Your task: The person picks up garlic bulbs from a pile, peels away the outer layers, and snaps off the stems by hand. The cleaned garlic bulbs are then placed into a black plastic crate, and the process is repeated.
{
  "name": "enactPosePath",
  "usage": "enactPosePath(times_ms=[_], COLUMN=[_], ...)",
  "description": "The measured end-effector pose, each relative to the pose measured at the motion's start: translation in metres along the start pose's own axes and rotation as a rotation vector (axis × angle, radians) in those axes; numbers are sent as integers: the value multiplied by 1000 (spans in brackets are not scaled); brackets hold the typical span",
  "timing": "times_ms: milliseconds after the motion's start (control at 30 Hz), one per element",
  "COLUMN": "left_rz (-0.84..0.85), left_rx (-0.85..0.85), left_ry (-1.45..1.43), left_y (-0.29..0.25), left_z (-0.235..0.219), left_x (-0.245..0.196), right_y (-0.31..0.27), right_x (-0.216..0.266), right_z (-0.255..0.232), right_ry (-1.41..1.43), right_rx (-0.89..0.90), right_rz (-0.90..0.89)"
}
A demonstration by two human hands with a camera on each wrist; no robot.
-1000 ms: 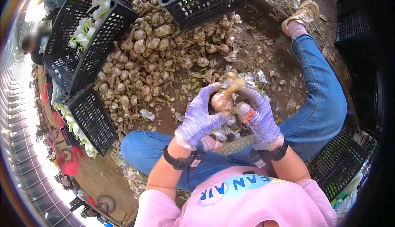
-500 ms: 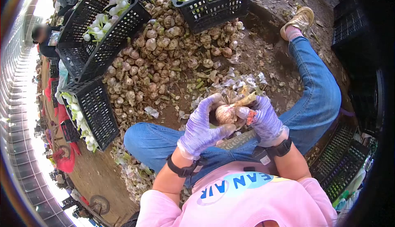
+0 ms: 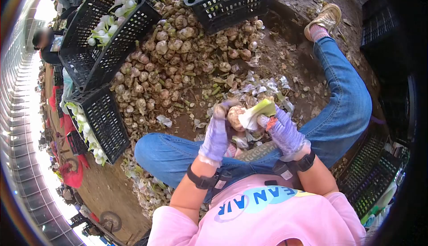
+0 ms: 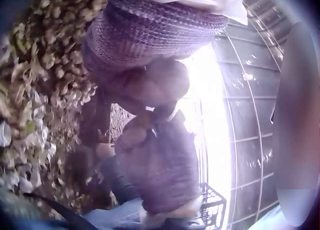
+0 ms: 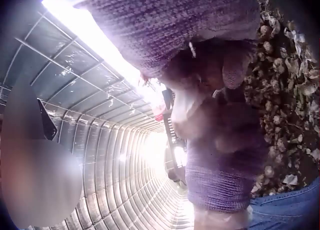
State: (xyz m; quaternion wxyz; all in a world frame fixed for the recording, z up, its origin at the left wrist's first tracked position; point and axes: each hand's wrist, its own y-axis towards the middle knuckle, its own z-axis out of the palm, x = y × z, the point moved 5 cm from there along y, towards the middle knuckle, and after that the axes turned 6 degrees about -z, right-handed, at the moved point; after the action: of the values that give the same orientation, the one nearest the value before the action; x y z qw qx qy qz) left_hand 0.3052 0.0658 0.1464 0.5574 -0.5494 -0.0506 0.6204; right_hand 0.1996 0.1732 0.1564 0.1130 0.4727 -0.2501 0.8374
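A garlic bulb (image 3: 235, 118) is held between the two hands over the lap, its pale green stem (image 3: 262, 108) pointing up and right. My left hand (image 3: 216, 132), in a dirt-stained purple knit glove, grips the brown-skinned left side of the bulb. From the other side my right hand (image 3: 286, 132), gloved alike with orange on its thumb, pinches the base of the stem, where smooth white shows. Dim in the right wrist view, the white stem (image 5: 186, 101) sticks out between the gloves. Much of the bulb is hidden behind fingers in both wrist views.
A large heap of unpeeled garlic (image 3: 165, 63) lies ahead on the dirt. Black crates of trimmed garlic stand around it: one in front (image 3: 236, 6), one tilted at left (image 3: 73, 61), another lower left (image 3: 103, 123). Peeled skins (image 3: 269, 85) litter the ground beyond the hands.
The brown outer skin on the stem has come away, baring pale green and white. My left hand has turned more upright at the bulb's left side.
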Motion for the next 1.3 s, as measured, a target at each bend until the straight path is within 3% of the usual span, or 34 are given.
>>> enactPosePath(times_ms=[33,100,133,167,200,233,333,400,433,500,533,567,633,667,700,767,833,867,900,967,1033,1100,1133,1167,1200,1233,1300], left_rz=[183,263,271,277,185,76,-55,325,324,4,14,42,152,153,185,215,268,396,395,702,685,393,392,282,174,173,418], left_rx=[-40,-28,-55,-81,66,107,172,46,44,154,251,271,226,225,191,165,60,109,109,44,9,1,1,80,160,160,93], left_ry=[95,90,303,517,177,74,40,301,300,138,86,47,64,64,127,190,420,525,526,963,975,688,687,468,249,250,379], left_y=[-5,-14,-15,-15,-10,-13,-3,1,-2,-13,-17,-22,-28,-26,-22,-21,-29,-30,-30,-37,-41,-38,-38,-36,-34,-32,-32], left_z=[10,18,14,9,6,6,-1,2,-1,3,3,9,14,11,5,5,10,12,11,18,20,14,14,12,12,12,13], left_x=[-11,-10,-12,-13,-13,-9,-2,-13,-15,-21,-28,-37,-46,-43,-40,-40,-47,-48,-48,-56,-54,-44,-43,-39,-34,-34,-44], right_y=[0,0,-4,-5,-6,-6,1,1,0,-1,-1,9,19,19,17,6,-2,-4,-5,-2,-2,-3,-5,-5,1,5,6], right_x=[-2,3,-3,5,12,16,14,7,8,17,19,2,15,23,23,31,30,26,23,16,19,28,35,36,29,19,19], right_z=[2,8,9,11,16,20,18,10,12,19,10,-17,-31,-30,-24,-2,7,13,17,16,16,21,23,22,14,10,9], right_ry=[2,-152,5,7,247,486,410,153,155,647,749,833,806,607,607,41,-66,-99,-132,-162,-467,-622,-777,-777,-508,-237,-153], right_rx=[-2,-19,68,69,104,140,107,152,153,59,-104,-149,-309,-238,-238,-88,-16,-36,-55,-80,-41,-92,-142,-143,-142,-135,-153], right_rz=[2,-224,-81,-79,-11,58,55,74,76,57,20,-67,-122,-140,-140,-276,-240,-183,-128,-177,-360,-461,-561,-562,-353,-140,-97])
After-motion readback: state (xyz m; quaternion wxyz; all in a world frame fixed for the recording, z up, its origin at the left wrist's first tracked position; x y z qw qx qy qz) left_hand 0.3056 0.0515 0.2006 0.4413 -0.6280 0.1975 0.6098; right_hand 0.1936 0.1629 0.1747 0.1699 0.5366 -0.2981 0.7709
